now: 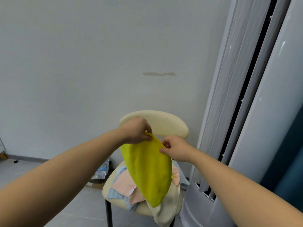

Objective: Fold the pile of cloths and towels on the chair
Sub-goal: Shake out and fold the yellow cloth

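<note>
- At the lower left of the frame I see a grey floor (49, 177) meeting a pale wall (82, 63). The wall has a scuffed mark (159, 74) near the centre of the frame.
- Left of the chair, a crinkled foil packet (101, 171) lies on the floor, close against the seat's edge.
- My left hand (136, 131) is raised in front of the chair back. Its fingers and thumb are pinched on the top hem of the yellow cloth (147, 169).
- The yellow cloth hangs from both hands in mid-air at the centre of the frame, above the seat. It tapers to a rounded point over the pile.
- The chair (157, 122) is cream with a curved back and dark legs, and it stands just below centre.
- On the seat lie a blue striped cloth (114, 193) at the left and a pink cloth (124, 182) overlapping it. A cream towel (167, 208) droops over the front right edge.
- My right hand (175, 148) is just right of the left one and slightly lower. Its fingers are curled and nip the same hem of the yellow cloth.
- On the right side of the frame stands a tall white tower unit (246, 112), close beside the chair.
</note>
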Motion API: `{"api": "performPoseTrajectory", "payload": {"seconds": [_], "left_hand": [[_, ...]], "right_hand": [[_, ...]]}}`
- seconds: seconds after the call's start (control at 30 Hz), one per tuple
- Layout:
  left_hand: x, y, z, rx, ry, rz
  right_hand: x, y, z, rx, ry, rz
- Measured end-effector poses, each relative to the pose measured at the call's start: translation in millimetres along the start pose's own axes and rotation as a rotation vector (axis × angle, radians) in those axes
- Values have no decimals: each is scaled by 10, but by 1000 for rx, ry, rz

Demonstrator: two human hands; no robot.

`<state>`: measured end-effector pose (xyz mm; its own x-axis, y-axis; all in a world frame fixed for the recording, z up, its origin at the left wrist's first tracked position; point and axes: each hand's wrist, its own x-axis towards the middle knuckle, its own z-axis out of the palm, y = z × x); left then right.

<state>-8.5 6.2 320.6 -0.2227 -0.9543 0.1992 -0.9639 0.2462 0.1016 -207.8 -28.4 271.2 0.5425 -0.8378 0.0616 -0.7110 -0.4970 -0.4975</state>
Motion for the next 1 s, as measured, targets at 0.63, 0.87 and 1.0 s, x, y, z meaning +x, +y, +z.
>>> {"api": "performPoseTrajectory", "payload": {"seconds": [0.63, 0.87, 1.0], "left_hand": [[-30, 19, 11, -227, -15, -124], [-39, -160, 40, -451, -8, -199], [-54, -199, 81, -629, 18, -217]], "right_hand": [[-23, 51, 86, 204, 132, -152], [35, 232, 112, 218, 111, -118], [31, 247, 124, 217, 52, -99]]}}
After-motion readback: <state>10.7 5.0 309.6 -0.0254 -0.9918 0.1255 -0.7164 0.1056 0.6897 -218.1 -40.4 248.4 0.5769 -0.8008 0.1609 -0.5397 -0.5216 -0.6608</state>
